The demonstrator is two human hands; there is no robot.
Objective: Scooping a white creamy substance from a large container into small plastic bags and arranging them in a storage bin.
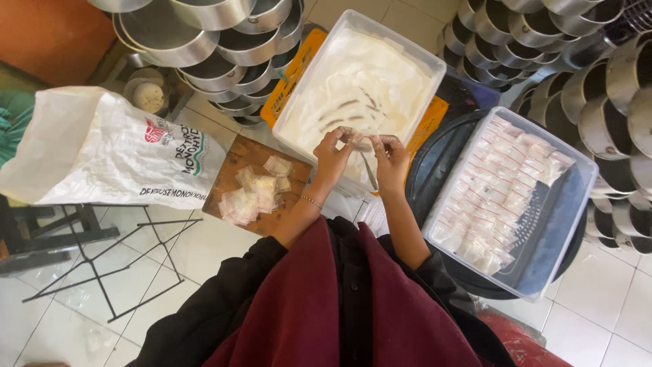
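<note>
Person, seen from above. Upper garment: black, long-sleeved, both sleeves pushed back to about the elbow, forearms bare. Over it: a maroon cloth hanging down the front in two broad panels (a headscarf or shawl, cannot tell which), the black showing in a narrow strip between them. Left hand (333, 158): thin beaded bracelet at the wrist. Right hand (392, 160): no ornament visible.

Both hands, left hand (333, 155) and right hand (390, 158), are pinching a small clear bag (360, 138) over the tub of white powder (360, 85)
</note>
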